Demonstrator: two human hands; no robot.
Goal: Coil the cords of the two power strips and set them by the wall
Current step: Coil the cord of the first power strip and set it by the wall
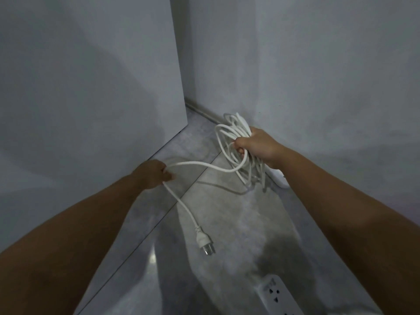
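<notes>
Near the corner, low by the wall [318, 76], the right hand [256, 146] is clenched around a loose white coil [229, 135] whose loops hang above the floor [227, 223]. From it the cord [204, 165] runs leftward to the left hand [152, 173], which pinches it. Below that pinch the cord slants down and right to the plug [204, 243], prongs pointing toward the viewer. One power strip [278, 178] peeks from under the right forearm; a second power strip [276, 296] lies sockets-up at the bottom edge.
</notes>
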